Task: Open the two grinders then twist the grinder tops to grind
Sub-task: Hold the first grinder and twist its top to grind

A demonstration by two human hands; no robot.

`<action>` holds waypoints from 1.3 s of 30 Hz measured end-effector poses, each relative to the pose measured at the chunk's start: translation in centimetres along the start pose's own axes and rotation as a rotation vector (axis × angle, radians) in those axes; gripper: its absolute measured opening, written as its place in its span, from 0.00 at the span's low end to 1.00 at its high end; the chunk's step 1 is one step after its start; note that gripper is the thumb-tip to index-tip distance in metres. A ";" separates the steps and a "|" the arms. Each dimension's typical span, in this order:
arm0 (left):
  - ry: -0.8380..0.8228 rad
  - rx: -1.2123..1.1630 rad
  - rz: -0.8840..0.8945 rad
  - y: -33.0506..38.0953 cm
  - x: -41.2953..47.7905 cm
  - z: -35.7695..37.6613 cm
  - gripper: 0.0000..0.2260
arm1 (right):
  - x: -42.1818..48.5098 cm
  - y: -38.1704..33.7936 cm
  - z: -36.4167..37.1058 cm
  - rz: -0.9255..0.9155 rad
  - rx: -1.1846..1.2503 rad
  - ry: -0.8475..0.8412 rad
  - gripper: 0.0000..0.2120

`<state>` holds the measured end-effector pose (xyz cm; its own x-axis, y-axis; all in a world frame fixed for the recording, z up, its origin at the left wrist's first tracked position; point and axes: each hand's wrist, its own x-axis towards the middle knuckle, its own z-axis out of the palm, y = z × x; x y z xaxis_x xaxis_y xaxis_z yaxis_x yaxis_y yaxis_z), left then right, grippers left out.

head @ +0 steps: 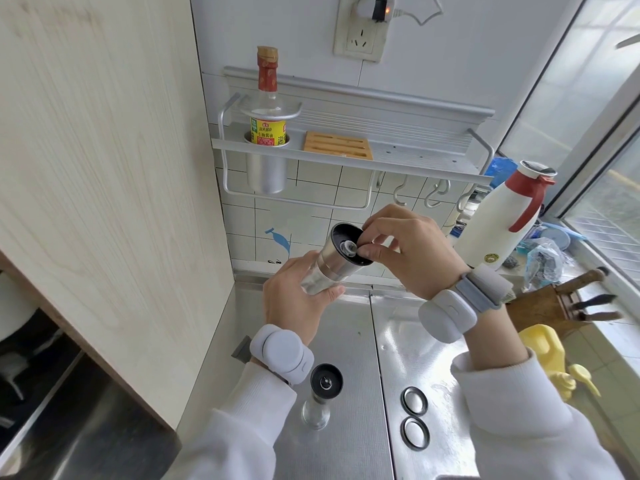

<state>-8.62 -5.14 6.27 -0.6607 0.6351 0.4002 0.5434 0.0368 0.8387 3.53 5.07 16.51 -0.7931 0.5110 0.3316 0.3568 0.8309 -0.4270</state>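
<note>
My left hand (294, 299) grips the clear glass body of a grinder (337, 261) held tilted above the steel counter, its black top turned toward me. My right hand (408, 251) pinches the small knob at the centre of that black top with thumb and fingers. A second grinder (320, 396) stands upright on the counter below my left wrist, black top and centre knob showing. Two round lids (414, 414) with dark rims lie flat on the counter to its right, one behind the other.
The steel counter (346, 341) meets a wooden panel (104, 168) on the left. A wall rack (346, 150) holds a sauce bottle (267, 109) and a wooden trivet. At right stand a white thermos (498, 223), a knife block (561, 303) and a yellow jug (547, 355).
</note>
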 end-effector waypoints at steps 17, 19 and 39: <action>-0.027 0.008 0.022 0.1 0.2 0.2 0.19 | 0.1 -0.4 -0.2 0.055 0.222 0.047 0.06; -0.034 0.016 0.030 0.0 0.2 0.2 0.19 | 0.1 -0.3 -0.1 0.065 0.224 0.050 0.07; -0.033 0.022 0.010 0.1 -0.1 0.3 0.17 | 0.4 0.3 0.4 -0.005 0.010 0.030 0.12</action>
<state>-8.33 -4.98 6.25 -0.6379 0.6605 0.3960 0.5616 0.0470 0.8261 3.11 5.36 16.14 -0.7799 0.5130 0.3586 0.3474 0.8314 -0.4337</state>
